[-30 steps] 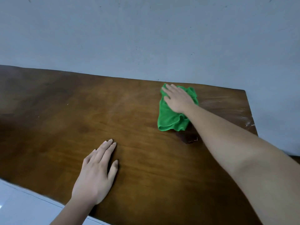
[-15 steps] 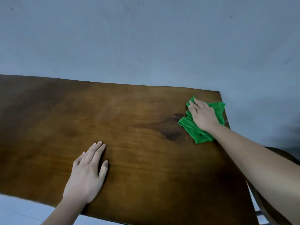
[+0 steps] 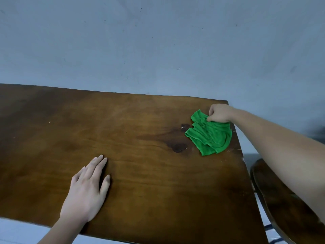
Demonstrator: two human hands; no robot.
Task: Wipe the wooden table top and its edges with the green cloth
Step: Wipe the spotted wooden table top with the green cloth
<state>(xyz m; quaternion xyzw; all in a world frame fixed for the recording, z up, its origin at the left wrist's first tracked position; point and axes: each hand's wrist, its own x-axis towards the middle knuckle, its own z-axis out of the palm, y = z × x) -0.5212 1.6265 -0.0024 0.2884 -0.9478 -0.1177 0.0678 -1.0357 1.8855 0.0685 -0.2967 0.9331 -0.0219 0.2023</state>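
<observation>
The wooden table top [image 3: 133, 131] fills the lower frame, brown with a dark knot near its right side. A crumpled green cloth [image 3: 210, 136] lies on the far right corner, close to the right edge. My right hand [image 3: 219, 114] is at the far corner, fingers pinched on the cloth's upper edge. My left hand [image 3: 88, 189] rests flat on the wood near the front edge, fingers together and holding nothing.
A plain grey-blue wall [image 3: 158, 46] rises directly behind the table's far edge. A dark wooden chair [image 3: 274, 196] stands just past the right edge, under my right forearm. Pale floor shows along the front left.
My right hand slid the cloth from the middle to the far right corner, then went from pressing flat on it to pinching its upper edge. The left hand stayed planted.
</observation>
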